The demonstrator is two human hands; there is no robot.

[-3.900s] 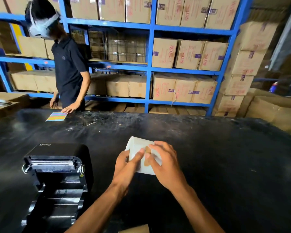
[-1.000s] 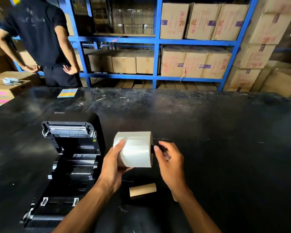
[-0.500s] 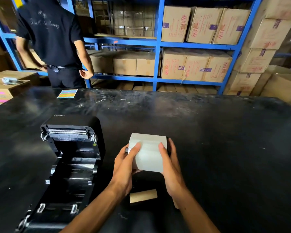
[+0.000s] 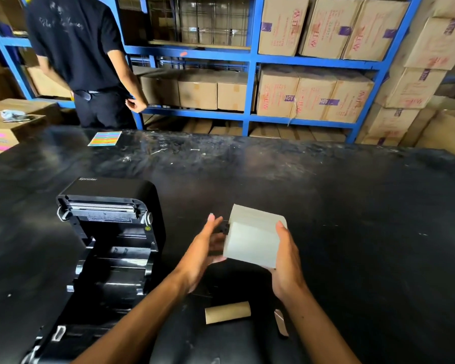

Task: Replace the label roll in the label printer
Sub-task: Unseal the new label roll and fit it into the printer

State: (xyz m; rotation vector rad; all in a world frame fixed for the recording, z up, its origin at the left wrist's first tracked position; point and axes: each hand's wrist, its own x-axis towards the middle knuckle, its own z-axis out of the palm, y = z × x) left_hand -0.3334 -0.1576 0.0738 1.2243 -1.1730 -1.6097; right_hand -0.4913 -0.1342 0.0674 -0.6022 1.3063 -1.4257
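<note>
new roll in hand, printer open and waiting

i have the white label roll [image 4: 252, 239] held up above the black surface [image 4: 326, 206], just right of the open label printer [image 4: 111, 232]. my right hand [image 4: 286, 264] wraps its right end, thumb over the top edge, fingers curled underneath. my left hand [image 4: 202, 252] is mostly open, palm toward the roll's left end, fingertips at a small black spindle piece [image 4: 224, 228] sticking out of the core; i can't tell if it is pinching that piece or just touching it.

handling, my guess: the roll looks full and dense, so moderate weight, stiff as a cylinder, smooth paper face that could slip a bit. outer wraps may loosen or crease if squeezed hard. best hold is by the two flat ends or the spindle stubs, not the printed face. drop it in with the stubs lined up to the printer's side slots.

counts: one new label roll, one printer with its lid up, one empty brown cardboard core [image 4: 227, 312] lying on the surface near me, one small scrap of paper [image 4: 281, 323] beside it, one coloured sticker sheet [image 4: 105, 138] at the far edge. one other person [image 4: 82, 56] stands by the blue shelves [image 4: 250, 61] of boxes.
</note>
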